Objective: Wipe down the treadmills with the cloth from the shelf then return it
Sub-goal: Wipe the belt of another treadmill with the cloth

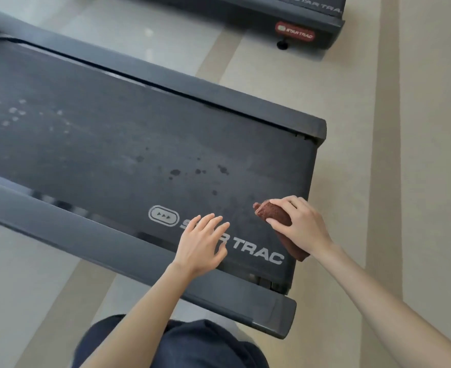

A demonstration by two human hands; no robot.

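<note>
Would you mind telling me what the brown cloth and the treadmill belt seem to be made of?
The brown cloth: likely terry or microfibre, matte, judging by its fuzzy nap. The treadmill belt: probably rubberised fabric, matte black with fine texture, dark spots and pale marks.

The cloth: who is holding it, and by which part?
The right hand grips the brown cloth across its middle, on the treadmill belt. The left hand holds nothing; its fingers are spread open.

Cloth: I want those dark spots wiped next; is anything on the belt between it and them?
Nothing visible. Bare belt lies between the cloth, gripped by the right hand, and the dark spots; the left hand sits beside that path, over the logo.
</note>
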